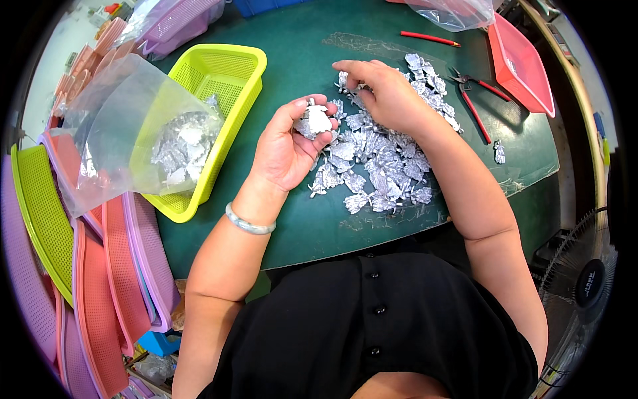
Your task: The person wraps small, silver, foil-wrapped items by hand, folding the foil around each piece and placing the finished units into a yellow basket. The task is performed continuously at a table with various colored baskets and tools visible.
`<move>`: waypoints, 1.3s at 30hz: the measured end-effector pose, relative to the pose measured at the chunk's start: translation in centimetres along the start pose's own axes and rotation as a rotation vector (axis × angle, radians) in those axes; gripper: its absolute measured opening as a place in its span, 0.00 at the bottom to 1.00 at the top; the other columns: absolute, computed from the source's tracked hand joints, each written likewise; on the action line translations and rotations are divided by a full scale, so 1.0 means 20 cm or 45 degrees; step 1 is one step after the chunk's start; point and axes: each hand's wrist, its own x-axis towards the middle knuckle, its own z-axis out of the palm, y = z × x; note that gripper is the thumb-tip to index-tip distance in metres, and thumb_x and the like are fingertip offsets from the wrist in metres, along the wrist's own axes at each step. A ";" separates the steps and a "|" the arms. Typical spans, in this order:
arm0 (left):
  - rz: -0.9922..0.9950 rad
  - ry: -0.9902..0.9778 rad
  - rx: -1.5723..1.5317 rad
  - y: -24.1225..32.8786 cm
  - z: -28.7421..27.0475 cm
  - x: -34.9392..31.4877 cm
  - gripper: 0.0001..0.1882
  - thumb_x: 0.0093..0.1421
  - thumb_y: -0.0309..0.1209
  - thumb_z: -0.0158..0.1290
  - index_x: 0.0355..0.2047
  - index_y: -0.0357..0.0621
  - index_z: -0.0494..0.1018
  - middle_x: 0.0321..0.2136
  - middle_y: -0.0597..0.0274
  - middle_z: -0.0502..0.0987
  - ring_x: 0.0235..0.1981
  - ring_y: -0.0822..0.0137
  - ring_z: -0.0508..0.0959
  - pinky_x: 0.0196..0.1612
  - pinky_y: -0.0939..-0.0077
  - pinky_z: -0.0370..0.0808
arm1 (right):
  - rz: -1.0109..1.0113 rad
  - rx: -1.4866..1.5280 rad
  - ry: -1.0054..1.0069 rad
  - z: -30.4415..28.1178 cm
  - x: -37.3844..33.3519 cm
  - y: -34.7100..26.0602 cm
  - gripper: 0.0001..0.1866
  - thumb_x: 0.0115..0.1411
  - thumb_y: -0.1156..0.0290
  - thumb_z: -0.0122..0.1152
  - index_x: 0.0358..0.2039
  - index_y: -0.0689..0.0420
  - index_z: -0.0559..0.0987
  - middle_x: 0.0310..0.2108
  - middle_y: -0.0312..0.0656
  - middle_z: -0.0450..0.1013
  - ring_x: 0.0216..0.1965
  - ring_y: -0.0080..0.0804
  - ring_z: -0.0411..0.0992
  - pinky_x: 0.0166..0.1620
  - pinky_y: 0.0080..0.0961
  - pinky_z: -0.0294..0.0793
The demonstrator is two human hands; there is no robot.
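Left hand (282, 149) curled around one silver metal piece (319, 120), above the green table (299, 43).
Its long axis seems to run away from the body, small knob at the far end, though fingers hide part; the right hand (392, 96), apart, reaches over the heap (382, 166), its grip impossible to tell. One lime basket (247, 100) carries one clear bag (116, 123) of silver pieces; one pair of pliers (474, 112), one red pencil (430, 38).

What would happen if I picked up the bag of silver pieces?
The bag would probably flop, because its thin plastic looks creased. It may sag at the end where the silver pieces bunch up, inside the green basket.
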 end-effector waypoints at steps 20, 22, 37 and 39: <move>0.099 0.271 0.491 -0.03 0.04 -0.01 0.08 0.53 0.32 0.53 0.32 0.43 0.70 0.21 0.67 0.71 0.20 0.75 0.71 0.23 0.84 0.69 | 0.363 1.316 -0.151 -0.04 0.01 -0.13 0.25 0.48 0.85 0.52 0.50 0.64 0.63 0.29 0.38 0.69 0.29 0.20 0.68 0.34 0.15 0.69; 0.089 0.259 0.449 -0.03 0.04 -0.01 0.08 0.53 0.33 0.53 0.31 0.44 0.70 0.20 0.67 0.71 0.20 0.76 0.71 0.22 0.85 0.68 | 0.442 1.329 -0.187 -0.06 0.01 -0.14 0.24 0.50 0.83 0.51 0.50 0.65 0.62 0.28 0.39 0.69 0.27 0.21 0.68 0.33 0.16 0.70; 0.118 0.351 0.403 -0.02 0.05 -0.02 0.07 0.51 0.31 0.55 0.29 0.42 0.70 0.19 0.66 0.69 0.19 0.75 0.69 0.20 0.86 0.65 | 0.596 1.431 -0.451 -0.06 0.00 -0.13 0.26 0.51 0.81 0.53 0.51 0.66 0.60 0.25 0.40 0.72 0.26 0.26 0.73 0.27 0.17 0.72; 0.120 0.358 0.418 -0.02 0.06 -0.02 0.07 0.52 0.31 0.54 0.29 0.42 0.70 0.19 0.66 0.69 0.19 0.75 0.69 0.20 0.86 0.65 | 0.605 1.402 -0.433 -0.06 0.00 -0.13 0.26 0.50 0.81 0.54 0.51 0.65 0.60 0.25 0.39 0.72 0.26 0.25 0.72 0.27 0.16 0.71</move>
